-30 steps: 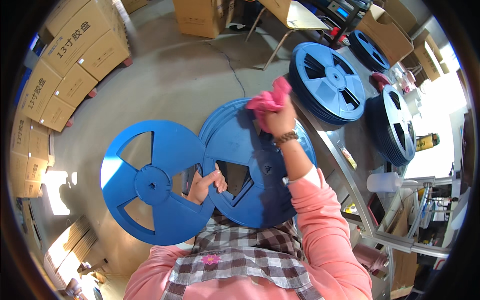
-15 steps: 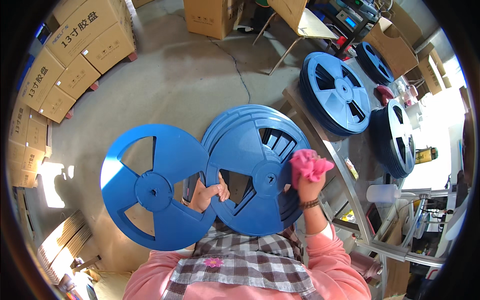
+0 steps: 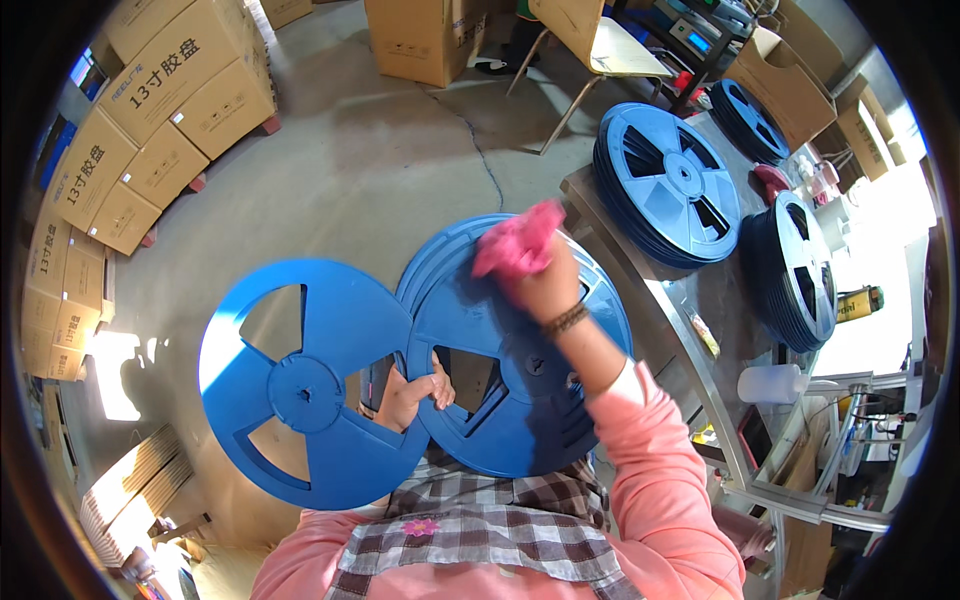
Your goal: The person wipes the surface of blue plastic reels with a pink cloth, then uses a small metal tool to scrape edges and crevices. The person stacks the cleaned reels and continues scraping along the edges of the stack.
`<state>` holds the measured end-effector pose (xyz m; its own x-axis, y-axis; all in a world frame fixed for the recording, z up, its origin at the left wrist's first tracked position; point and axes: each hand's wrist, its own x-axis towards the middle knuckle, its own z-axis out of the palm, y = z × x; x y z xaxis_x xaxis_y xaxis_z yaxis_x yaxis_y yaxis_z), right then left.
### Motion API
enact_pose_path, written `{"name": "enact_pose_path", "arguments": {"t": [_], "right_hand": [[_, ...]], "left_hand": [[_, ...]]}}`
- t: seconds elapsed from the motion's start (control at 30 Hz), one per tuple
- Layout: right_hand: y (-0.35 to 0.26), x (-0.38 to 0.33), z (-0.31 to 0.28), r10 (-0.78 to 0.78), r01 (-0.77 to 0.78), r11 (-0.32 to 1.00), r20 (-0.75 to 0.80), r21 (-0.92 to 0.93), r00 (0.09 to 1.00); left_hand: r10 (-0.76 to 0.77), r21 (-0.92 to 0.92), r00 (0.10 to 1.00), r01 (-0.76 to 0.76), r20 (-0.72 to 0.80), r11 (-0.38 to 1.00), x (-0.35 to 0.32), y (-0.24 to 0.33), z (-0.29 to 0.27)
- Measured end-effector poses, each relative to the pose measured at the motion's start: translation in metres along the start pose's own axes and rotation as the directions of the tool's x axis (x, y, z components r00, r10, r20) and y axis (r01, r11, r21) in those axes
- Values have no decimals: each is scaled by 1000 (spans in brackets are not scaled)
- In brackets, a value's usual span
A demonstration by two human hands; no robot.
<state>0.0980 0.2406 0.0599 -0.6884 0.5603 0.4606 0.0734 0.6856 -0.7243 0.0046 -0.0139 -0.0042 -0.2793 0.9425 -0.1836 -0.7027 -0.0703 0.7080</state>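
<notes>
Evidently sunlit: concrete floor [image 3: 380, 170], cartons [image 3: 165, 95] stacked left, worktop [image 3: 690, 290] right.
Left hand [image 3: 408, 400]: fingers gripping where a blue reel [image 3: 335, 470] meets a reel pile [image 3: 495, 440]. Right hand [image 3: 550, 285]: fingers bunched around a pink cloth [image 3: 515, 245], over the pile.

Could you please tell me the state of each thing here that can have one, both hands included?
Left blue disc: held up, partly sunlit
Right blue disc: partly shaded
Pink cloth: bunched up
Left hand: closed, gripping where the two discs meet
Right hand: closed on the pink cloth
Large reels on the bench: stacked
Cardboard boxes at left: stacked
Chair: upright
Small screen: lit blue
</notes>
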Motion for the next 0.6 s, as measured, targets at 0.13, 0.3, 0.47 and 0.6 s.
{"name": "enact_pose_path", "arguments": {"t": [0.13,0.3,0.47,0.6], "right_hand": [[-57,-82,16,-249,295,944,267,-150,931],[6,-156,-65,282,-275,959,-254,63,925],[67,-251,-148,810,-213,544,-441,812,388],[1,-248,-161,760,-108,-145,181,983,624]], "left_hand": [[-12,182,993,34,-121,983,6,-4,-8],[-27,-26,996,25,-88,999,7,-3,-3],[-68,-60,997,65,-48,996,12,0,-4],[-89,-128,994,81,-56,988,11,-4,-9]]}}
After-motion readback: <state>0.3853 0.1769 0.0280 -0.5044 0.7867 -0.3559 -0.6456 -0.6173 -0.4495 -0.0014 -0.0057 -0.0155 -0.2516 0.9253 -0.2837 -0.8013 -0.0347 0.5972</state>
